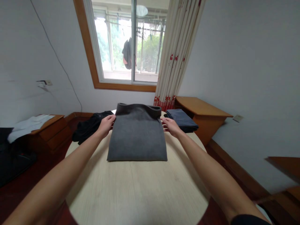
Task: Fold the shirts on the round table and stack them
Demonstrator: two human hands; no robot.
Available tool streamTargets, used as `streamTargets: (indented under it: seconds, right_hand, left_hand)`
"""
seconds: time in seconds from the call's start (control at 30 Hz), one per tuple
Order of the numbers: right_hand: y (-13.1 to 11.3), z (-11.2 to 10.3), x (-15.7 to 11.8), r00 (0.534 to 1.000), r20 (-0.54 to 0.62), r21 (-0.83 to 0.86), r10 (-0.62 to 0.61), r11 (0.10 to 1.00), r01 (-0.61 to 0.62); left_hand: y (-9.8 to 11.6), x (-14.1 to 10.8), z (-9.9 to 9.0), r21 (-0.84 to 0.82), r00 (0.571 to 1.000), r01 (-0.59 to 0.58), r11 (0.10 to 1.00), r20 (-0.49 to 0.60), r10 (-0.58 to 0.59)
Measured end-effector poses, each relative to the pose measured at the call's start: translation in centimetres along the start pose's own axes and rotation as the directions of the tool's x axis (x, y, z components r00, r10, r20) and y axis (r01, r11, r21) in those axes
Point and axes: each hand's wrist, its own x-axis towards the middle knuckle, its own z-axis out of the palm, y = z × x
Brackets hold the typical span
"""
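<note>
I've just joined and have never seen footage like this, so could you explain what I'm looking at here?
There is no robot: these are a person's own bare hands. The one picture comes from a camera worn on the head, looking forward and down, so the forearms reach in from the bottom corners.

The left hand and right hand hold a dark grey folded cloth by its sides, its far end curled up. Beneath is a pale rounded table. On it, a rumpled black garment lies beyond the left hand, and a stack of folded dark clothes beyond the right.
</note>
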Motion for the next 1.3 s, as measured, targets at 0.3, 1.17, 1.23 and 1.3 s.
streamTargets:
  seconds: [0.3, 1.17, 1.23, 1.3]
  right_hand:
    - [9.3, 0.3, -2.0, 0.998, 0.054, -0.27, -0.018, 0.962, 0.031]
    - [8.3, 2.0, 3.0, 0.996, -0.07, -0.078, 0.063, 0.995, -0.069]
    - [8.1, 1.6, 3.3, 0.995, -0.077, -0.161, -0.07, 0.985, 0.057]
    - [7.6, 1.2, 3.6, 0.966, -0.097, -0.267, -0.242, 0.941, 0.209]
  left_hand:
    - [-8.1, -2.0, -4.0, 0.341, 0.977, 0.119, 0.933, 0.125, -0.171]
    - [-6.5, 2.7, -1.2, 0.297, 0.887, 0.337, 0.893, 0.217, -0.407]
    - [-5.9, 2.8, -2.2, 0.289, 0.904, 0.25, 0.924, 0.271, -0.33]
    - [-5.0, 3.2, -2.9, 0.287, 0.935, 0.138, 0.948, 0.278, -0.221]
